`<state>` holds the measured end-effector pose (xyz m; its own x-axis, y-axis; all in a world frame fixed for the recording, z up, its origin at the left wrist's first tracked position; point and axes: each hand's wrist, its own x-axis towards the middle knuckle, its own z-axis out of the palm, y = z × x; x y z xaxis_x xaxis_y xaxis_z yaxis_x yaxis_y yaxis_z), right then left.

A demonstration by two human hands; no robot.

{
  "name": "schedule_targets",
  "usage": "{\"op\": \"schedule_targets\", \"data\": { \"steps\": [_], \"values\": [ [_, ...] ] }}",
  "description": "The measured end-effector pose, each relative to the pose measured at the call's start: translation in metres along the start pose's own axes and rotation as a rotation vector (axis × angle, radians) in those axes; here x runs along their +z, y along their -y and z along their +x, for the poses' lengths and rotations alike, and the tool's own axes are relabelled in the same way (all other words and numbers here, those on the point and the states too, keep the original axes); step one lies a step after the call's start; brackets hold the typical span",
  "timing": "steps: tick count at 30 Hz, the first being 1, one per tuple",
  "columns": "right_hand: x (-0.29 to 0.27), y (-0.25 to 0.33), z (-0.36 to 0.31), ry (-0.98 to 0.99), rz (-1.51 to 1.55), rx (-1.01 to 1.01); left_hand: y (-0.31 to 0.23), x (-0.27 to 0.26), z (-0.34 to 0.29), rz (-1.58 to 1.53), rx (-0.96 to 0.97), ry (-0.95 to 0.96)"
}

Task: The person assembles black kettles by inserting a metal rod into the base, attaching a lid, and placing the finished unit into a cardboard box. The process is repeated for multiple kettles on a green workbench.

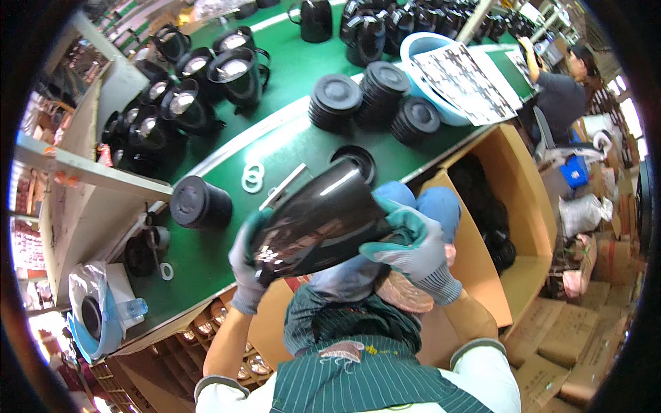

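Note:
A glossy black jug-shaped vessel (pixel 323 220) lies tilted on its side above my lap, at the near edge of the green bench. My left hand (pixel 246 265), in a grey and green work glove, is closed around its left end. At the opposite end my right hand (pixel 413 251), gloved the same way, grips the rim with fingers and thumb. Just behind the vessel a round black lid-like part (pixel 354 164) rests on the bench, partly hidden. White rings (pixel 253 177) and a stack of black lids (pixel 201 202) lie to the left.
More stacked black lids (pixel 335 102) stand beyond the vessel. Black jugs (pixel 235 74) crowd the far left; others line the back. A blue basin (pixel 413 49) holds patterned sheets (pixel 461 79). An open carton (pixel 533 206) with dark parts is at my right. Another person (pixel 561 96) sits farther right.

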<state>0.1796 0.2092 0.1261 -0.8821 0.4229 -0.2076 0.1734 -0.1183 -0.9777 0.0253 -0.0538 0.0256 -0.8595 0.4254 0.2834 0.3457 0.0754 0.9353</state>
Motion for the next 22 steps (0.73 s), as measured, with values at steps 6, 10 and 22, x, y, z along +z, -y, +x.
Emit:
{"op": "schedule_targets", "data": {
  "steps": [6,10,22],
  "values": [
    [-0.001,-0.027,0.029,0.323,-0.014,-0.105,0.081,-0.020,0.004,0.171,-0.179,0.340],
    [-0.018,-0.060,0.132,0.073,-0.514,-0.028,0.149,-0.018,-0.025,0.546,-0.160,0.578],
    [-0.030,-0.076,0.210,-0.023,-1.040,0.210,0.208,-0.014,-0.071,0.753,-0.059,0.622]
  ]
}}
